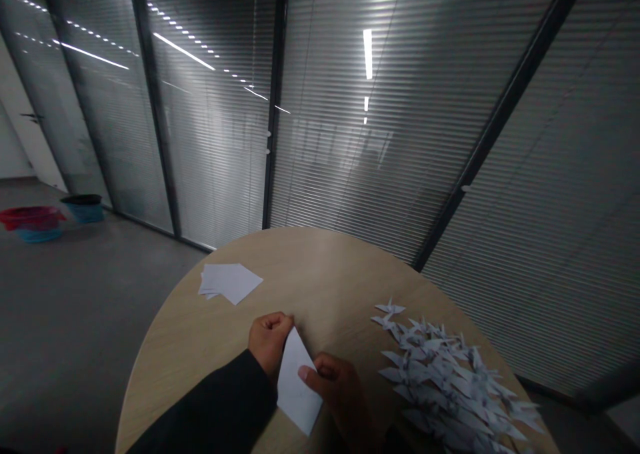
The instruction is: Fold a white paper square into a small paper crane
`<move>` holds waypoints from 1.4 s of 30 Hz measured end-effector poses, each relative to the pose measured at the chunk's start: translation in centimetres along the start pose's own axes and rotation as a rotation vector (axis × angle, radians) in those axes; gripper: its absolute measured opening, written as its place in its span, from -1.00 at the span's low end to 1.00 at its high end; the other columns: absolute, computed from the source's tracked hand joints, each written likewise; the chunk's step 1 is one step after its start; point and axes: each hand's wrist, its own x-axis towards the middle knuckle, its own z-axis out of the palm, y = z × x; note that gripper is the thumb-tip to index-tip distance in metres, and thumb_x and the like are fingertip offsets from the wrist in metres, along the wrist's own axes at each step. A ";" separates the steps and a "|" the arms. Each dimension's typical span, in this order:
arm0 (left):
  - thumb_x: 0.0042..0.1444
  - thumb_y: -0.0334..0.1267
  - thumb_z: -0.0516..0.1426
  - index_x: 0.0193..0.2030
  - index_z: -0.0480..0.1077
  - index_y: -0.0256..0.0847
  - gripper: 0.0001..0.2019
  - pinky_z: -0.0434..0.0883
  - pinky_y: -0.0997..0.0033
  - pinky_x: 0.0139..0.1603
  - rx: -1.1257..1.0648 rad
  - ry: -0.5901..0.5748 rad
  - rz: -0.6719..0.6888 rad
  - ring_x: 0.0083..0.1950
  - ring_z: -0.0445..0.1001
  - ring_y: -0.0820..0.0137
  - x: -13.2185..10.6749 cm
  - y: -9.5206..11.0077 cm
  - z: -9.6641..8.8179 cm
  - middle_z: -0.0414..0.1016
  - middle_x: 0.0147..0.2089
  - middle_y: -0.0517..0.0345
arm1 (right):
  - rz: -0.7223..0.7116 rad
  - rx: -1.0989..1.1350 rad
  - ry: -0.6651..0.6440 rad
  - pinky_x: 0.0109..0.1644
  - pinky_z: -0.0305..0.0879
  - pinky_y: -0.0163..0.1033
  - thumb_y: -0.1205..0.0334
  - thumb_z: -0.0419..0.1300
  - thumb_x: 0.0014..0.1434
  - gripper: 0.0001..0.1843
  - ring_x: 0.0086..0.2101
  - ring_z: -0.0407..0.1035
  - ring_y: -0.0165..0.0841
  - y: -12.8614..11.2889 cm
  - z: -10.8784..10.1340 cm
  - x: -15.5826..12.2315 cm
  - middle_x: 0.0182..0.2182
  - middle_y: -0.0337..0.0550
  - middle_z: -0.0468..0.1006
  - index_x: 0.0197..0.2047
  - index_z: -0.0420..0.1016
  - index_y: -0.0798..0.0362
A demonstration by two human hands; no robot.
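Note:
A partly folded sheet of white paper (296,387) is held between my two hands over the near part of the table, its pointed end facing away from me. My left hand (270,339) pinches it near that upper tip, fingers curled. On its right edge my right hand (335,381) grips it, the thumb lying flat on the paper's face. Off to the right lies a heap of folded paper cranes (450,381). A small stack of flat white paper sheets (229,281) rests at the table's left side, slightly fanned.
The round wooden table (320,261) has a curved far edge close to a glass partition with blinds (360,174). On the grey floor at left stand a blue bin with a red liner (34,222) and another with a black liner (84,209).

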 end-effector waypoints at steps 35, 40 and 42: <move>-0.49 0.05 0.39 -0.72 0.31 -0.28 -0.53 0.12 0.55 -0.66 -0.102 -0.289 -0.081 -0.71 0.23 0.57 -1.1 1.1 0.8 0.37 -0.74 0.22 | 0.046 0.044 0.045 -0.55 -0.09 -0.35 -0.08 0.19 -0.11 -0.60 -0.61 -0.01 -0.51 -0.6 -0.9 0.1 -0.73 -0.40 0.13 -0.68 0.23 0.04; -0.49 0.11 0.36 -0.74 0.19 -0.22 -0.48 -0.01 0.58 -0.69 -0.087 -0.270 -0.064 -0.75 0.06 0.64 -1.1 1.0 1.0 0.15 -0.80 0.40 | 0.040 0.040 0.067 -0.56 -0.10 -0.36 -0.03 0.20 -0.11 -0.62 -0.62 -0.01 -0.51 -1.0 -0.8 -0.1 -0.74 -0.41 0.12 -0.70 0.24 0.05; -0.46 0.12 0.35 -0.73 0.19 -0.22 -0.48 -0.02 0.58 -0.69 -0.080 -0.273 -0.052 -0.74 0.05 0.64 -1.0 0.8 1.0 0.13 -0.79 0.41 | 0.043 0.055 0.073 -0.56 -0.09 -0.36 -0.03 0.20 -0.10 -0.63 -0.63 0.01 -0.51 -0.9 -0.8 -0.2 -0.74 -0.40 0.14 -0.69 0.26 0.06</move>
